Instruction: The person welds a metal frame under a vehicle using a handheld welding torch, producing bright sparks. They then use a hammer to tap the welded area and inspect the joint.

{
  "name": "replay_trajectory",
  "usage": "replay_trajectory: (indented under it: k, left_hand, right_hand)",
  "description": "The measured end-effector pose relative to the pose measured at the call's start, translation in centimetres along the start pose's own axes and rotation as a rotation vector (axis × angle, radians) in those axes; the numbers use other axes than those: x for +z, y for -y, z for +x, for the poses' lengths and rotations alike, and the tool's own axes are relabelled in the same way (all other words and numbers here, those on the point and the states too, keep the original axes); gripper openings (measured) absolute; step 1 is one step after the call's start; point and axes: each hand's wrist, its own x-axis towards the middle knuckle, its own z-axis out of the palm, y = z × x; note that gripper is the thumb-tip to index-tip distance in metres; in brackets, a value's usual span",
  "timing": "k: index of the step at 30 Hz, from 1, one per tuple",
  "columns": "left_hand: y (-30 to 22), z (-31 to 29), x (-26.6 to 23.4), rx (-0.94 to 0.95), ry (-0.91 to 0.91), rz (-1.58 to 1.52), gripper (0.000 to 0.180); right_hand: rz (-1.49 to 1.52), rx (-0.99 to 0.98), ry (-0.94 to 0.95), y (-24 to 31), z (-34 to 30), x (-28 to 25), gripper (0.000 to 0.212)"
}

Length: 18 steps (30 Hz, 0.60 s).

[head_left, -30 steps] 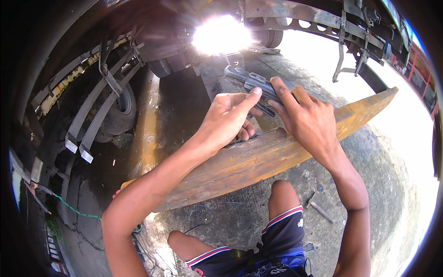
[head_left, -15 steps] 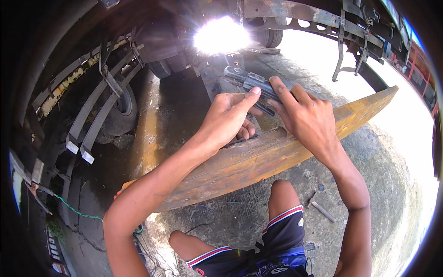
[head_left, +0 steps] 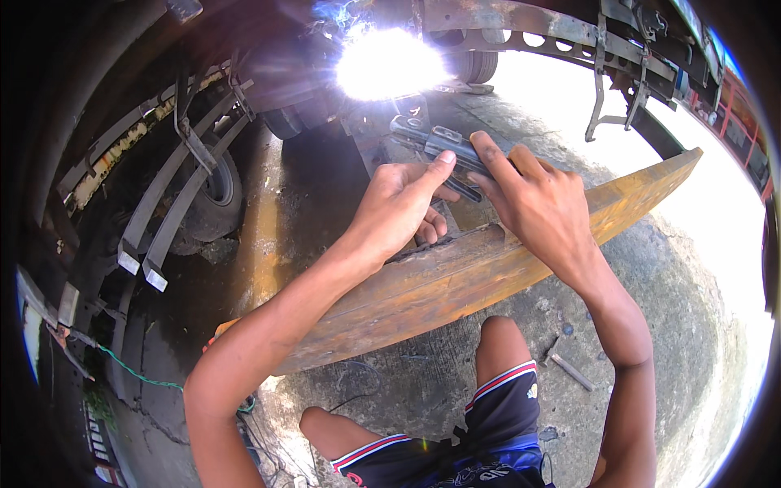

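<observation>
In front of me, above a long rusty steel beam (head_left: 423, 297), I hold a dark grey metal piece (head_left: 446, 141) with a rounded far end and parallel bars; I cannot tell its exact kind. My left hand (head_left: 404, 202) grips its near left side, thumb on top and the other fingers curled under it. My right hand (head_left: 538, 199) closes on its right end, index finger laid along the top, and covers that end. Both hands are just over the far edge of the beam.
A blinding white light (head_left: 389, 65) glares beneath the vehicle frame (head_left: 521, 20). A hammer (head_left: 569, 370) lies on the concrete by my right knee. Curved metal bars (head_left: 175, 199) and a tyre (head_left: 215, 199) stand at the left. A green cord (head_left: 138, 374) runs at lower left.
The glare under the vehicle has grown brighter, with bluish smoke above it. The metal piece and my hands have barely shifted, slightly to the left.
</observation>
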Motion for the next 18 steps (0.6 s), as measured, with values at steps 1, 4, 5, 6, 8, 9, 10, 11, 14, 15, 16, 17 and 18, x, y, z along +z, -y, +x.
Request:
replay_trajectory:
  k: [1,4,5,6,8,9,10,11,14,15,16,17,18]
  left_hand:
    - [0.0,0.0,-0.1,0.0,0.018,0.015,0.07]
    - [-0.2,0.0,-0.4,-0.003,0.054,0.048,0.078]
    - [-0.2,0.0,-0.4,-0.006,0.052,0.051,0.078]
    - [-0.2,0.0,-0.4,-0.008,0.051,0.055,0.077]
    - [-0.3,0.0,-0.4,-0.01,0.057,0.048,0.075]
    - [-0.3,0.0,-0.4,-0.011,0.06,0.044,0.074]
    - [-0.2,-0.1,-0.4,-0.004,0.061,0.035,0.073]
    - [-0.2,-0.1,-0.4,0.002,0.061,0.025,0.072]
    - [-0.2,-0.4,-0.2,0.028,0.068,0.014,0.07]
    - [-0.3,-0.7,-0.2,0.048,0.067,0.021,0.069]
    - [-0.5,-1.0,0.0,0.054,0.041,0.0,0.066]
    - [-0.6,-1.4,0.3,0.06,0.015,-0.022,0.063]
    - [-0.7,-1.6,0.5,0.066,-0.01,-0.044,0.06]
  right_hand:
    - [0.001,0.001,-0.003,0.0,0.1,0.0,0.049]
    - [0.003,0.004,0.005,0.0,0.1,0.0,0.049]
    - [0.004,0.004,0.012,0.0,0.1,0.0,0.049]
    - [0.003,0.002,0.003,0.0,0.1,0.1,0.049]
    - [0.002,-0.003,-0.015,0.0,0.1,0.3,0.05]
    - [-0.003,-0.002,-0.015,0.0,0.1,0.3,0.05]
    - [-0.009,-0.001,-0.015,0.0,0.0,0.3,0.05]
    - [-0.015,0.0,-0.016,0.0,0.0,0.2,0.05]
    - [0.006,0.016,-0.087,0.0,-0.4,0.1,0.051]
    - [0.005,0.008,-0.096,0.0,-0.5,0.0,0.051]
    - [0.003,0.002,-0.106,-0.1,-0.6,0.1,0.051]
    - [0.0,-0.004,-0.115,-0.3,-0.7,0.1,0.052]
    - [0.003,-0.013,-0.124,-0.4,-0.7,0.1,0.052]
